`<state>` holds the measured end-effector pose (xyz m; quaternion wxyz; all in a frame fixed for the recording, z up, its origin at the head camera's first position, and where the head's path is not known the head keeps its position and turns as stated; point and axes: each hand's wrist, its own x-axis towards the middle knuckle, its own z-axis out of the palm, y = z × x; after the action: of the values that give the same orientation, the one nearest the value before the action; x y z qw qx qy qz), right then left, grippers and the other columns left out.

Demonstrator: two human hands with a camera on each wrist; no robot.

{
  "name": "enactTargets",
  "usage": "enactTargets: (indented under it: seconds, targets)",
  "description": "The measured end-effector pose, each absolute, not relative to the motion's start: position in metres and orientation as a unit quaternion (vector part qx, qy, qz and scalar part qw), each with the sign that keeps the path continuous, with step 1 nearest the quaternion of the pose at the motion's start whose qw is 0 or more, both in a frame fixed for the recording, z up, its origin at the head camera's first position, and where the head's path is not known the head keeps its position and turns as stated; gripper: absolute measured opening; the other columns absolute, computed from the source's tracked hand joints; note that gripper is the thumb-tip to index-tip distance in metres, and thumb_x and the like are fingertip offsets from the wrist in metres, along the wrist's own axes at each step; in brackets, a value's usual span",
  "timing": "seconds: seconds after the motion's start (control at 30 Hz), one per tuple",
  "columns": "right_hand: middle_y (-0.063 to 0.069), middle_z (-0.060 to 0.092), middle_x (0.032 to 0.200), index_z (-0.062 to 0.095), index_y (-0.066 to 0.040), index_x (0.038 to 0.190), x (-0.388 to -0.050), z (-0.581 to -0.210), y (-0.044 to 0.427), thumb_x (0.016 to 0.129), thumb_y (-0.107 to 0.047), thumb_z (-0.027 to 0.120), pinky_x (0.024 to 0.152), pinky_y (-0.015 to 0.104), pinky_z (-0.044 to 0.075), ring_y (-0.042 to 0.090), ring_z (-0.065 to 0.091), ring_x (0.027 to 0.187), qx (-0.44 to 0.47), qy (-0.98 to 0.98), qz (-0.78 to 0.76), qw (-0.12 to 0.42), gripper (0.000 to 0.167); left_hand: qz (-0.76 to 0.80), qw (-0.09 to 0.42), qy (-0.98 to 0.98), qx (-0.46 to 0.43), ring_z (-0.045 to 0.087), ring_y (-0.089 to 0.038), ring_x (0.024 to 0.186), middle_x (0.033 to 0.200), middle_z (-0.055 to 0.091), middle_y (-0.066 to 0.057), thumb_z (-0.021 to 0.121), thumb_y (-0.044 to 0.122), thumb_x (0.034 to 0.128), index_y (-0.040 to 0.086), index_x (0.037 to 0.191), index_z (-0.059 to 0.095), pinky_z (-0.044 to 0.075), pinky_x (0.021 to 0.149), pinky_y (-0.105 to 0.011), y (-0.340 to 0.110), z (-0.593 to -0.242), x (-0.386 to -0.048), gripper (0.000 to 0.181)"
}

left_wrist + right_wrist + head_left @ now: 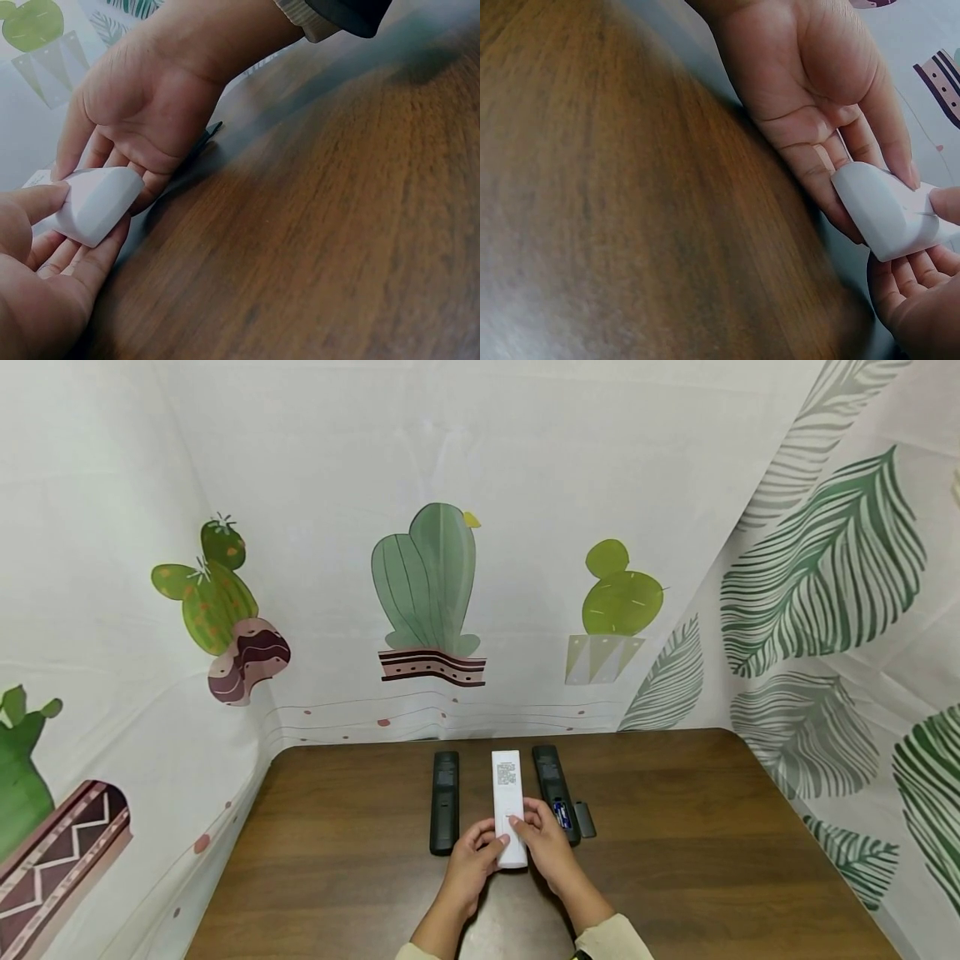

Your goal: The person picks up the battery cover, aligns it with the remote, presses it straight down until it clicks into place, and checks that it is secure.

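Much plant-printed cloth (322, 468) drapes around your wood-grained surface (322, 877). Your left hand (472, 860) and right hand (549, 847) pinch the smooth, oblong white remote (507, 802), thumbs on top, between the left black remote (445, 802) and right black remote (550, 777); beside that lie a flat cover (586, 820) and, inside, exposed batteries (561, 815).

Bright, even light here in the head view, the cactus-print backdrop (525, 452) pale and crisp, soft glare low on the bench (352, 835), a thin shadow under the near end of the white remote control (507, 797), its small print too blurred to read. Both wrist views run dimmer, the bench's grain soft; glare blooms bottom left in the right one.
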<state>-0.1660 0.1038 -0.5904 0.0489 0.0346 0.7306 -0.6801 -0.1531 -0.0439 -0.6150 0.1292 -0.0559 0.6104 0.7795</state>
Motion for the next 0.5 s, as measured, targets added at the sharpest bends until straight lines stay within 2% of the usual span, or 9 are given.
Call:
enactTargets:
  seconds: [0.5]
  targets:
    - [0.020,0.068,0.110,0.046,0.000,0.141,-0.1675,-0.5913,0.1032,0.098,-0.015,0.064,0.077,0.029,0.052,0.017,0.062,0.092,0.045,0.727,-0.683,0.051,0.048,0.776,0.129,0.615,-0.049,0.066,-0.014,0.088,0.106,0.070,-0.005,0.071,0.018,0.0933,-0.001,0.134,0.056,0.055,0.075,-0.028,-0.0441,-0.6153,-0.1532,0.047]
